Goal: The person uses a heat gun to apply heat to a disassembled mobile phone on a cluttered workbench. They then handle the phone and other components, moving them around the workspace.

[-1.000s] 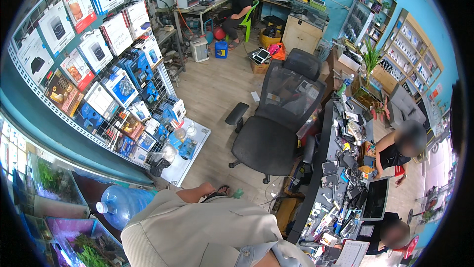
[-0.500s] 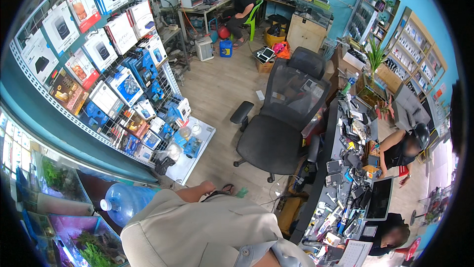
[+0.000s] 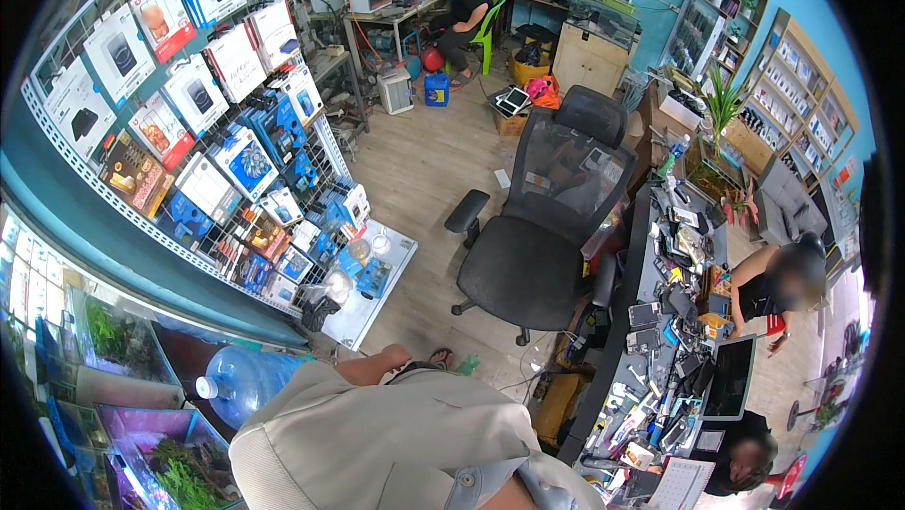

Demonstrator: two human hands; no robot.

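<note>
My left hand (image 3: 394, 356) shows small beyond the edge of my beige shirt (image 3: 377, 425), low in front of my body. Its fingers are too small and partly hidden to read, and I make out nothing in its grasp. A sandalled foot (image 3: 440, 356) is just to its right, on the wooden floor. Bare skin of my right arm (image 3: 509, 497) shows at the lower edge; the right hand is outside the picture. Left of my shirt is a large blue water bottle (image 3: 250, 386) with a white cap. The black office chair (image 3: 523, 270) stands ahead of me.
At left, a wire rack (image 3: 203, 133) holds boxed phone accessories above a white base (image 3: 391, 279). Fish tanks (image 3: 165, 453) are at lower left. A cluttered counter (image 3: 641, 227) runs along the right, with two people beyond it. Another person (image 3: 462, 15) sits at the back.
The view shifts slightly, so the rack and chair appear a little further right. The helmeted person behind the counter has moved the head slightly. My left hand stays much the same.
</note>
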